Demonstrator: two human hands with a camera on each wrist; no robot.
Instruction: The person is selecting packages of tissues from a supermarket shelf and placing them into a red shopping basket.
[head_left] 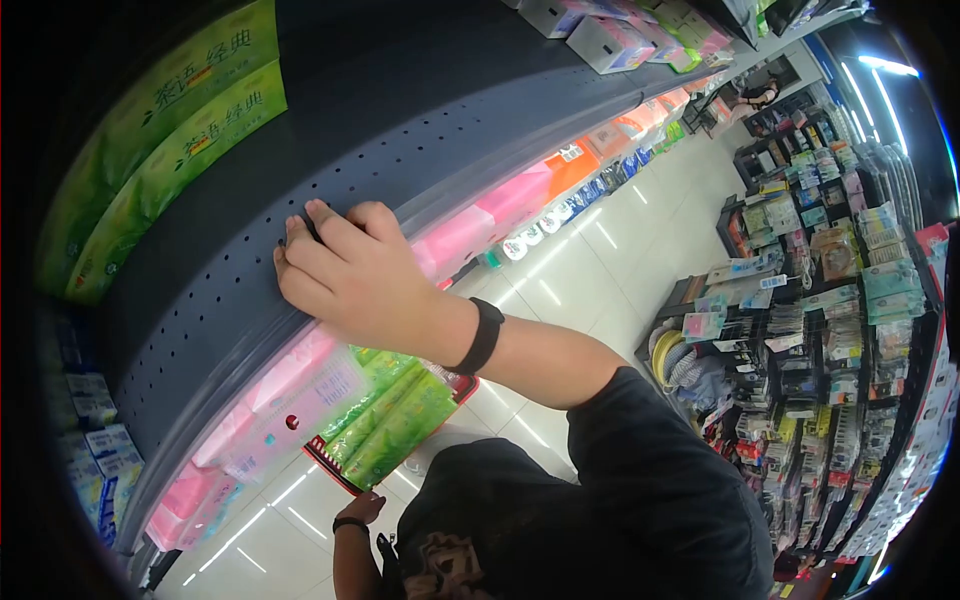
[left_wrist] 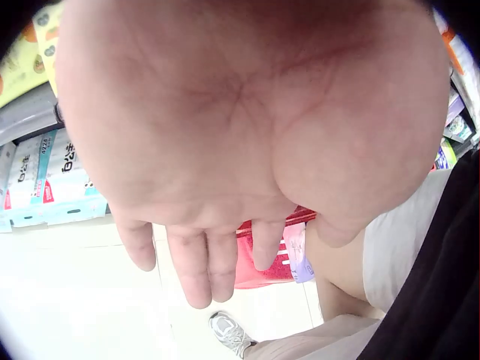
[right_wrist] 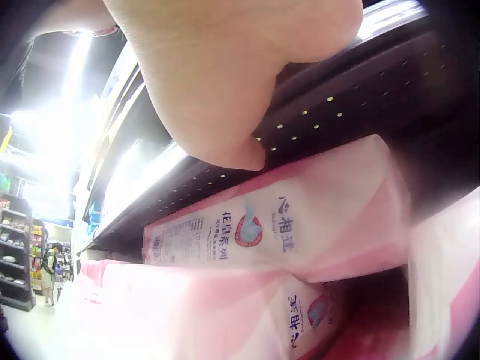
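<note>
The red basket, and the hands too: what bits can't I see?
- Red basket, left wrist view: partly behind the left hand.
- The basket's bottom, head view: covered by green packs.
- Right hand's fingers, right wrist view: mostly cut off by the top edge.
- Faraway person's face, right wrist view: too small and blurry.

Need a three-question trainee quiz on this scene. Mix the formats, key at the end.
1. What is on the right wrist?
A) a glove cuff
B) a dark band
C) nothing

2. True or false: in the head view, the packs in the red basket are blue.

3. Fill in: the right hand rests on a dark shelf dotted with small ____.

Key: 1 B; 2 false (they are green); 3 holes.
</note>
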